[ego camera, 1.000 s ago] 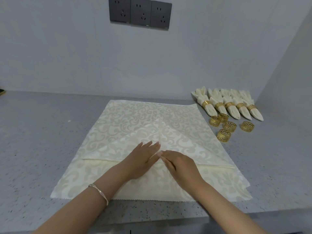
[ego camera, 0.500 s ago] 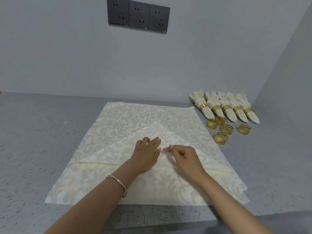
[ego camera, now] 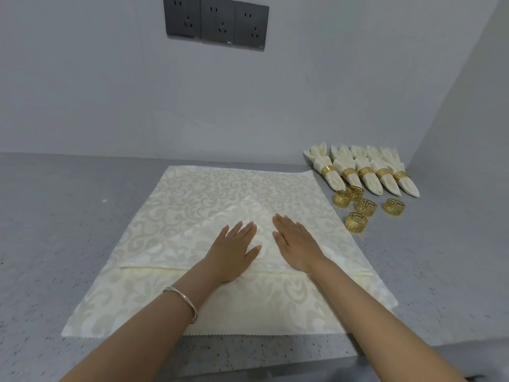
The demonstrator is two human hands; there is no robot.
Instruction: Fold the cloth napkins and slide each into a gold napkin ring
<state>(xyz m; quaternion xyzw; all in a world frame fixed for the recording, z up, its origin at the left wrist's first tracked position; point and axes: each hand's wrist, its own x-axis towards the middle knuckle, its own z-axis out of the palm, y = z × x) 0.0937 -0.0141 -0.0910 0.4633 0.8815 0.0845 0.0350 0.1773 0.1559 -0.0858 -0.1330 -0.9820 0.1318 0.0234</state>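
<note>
A cream patterned cloth napkin (ego camera: 192, 199) lies spread on the grey counter, on top of a stack of the same cloths. It is folded into a triangle whose tip (ego camera: 248, 201) points away from me. My left hand (ego camera: 234, 246) and my right hand (ego camera: 296, 244) lie flat side by side on that folded triangle, palms down, fingers apart, holding nothing. Several loose gold napkin rings (ego camera: 356, 221) stand on the counter right of the cloth. Behind them lie several finished napkins (ego camera: 366, 172), each in a gold ring.
The grey speckled counter (ego camera: 68, 216) meets a grey wall at the back and a side wall (ego camera: 468, 119) at the right. Dark wall sockets (ego camera: 217, 22) sit above. The counter's front edge (ego camera: 248, 365) runs just under my forearms. A bracelet (ego camera: 184, 300) circles my left wrist.
My right hand has let go of the pinched cloth and both hands have spread flat, sliding forward and apart over the triangle. The view has shifted slightly.
</note>
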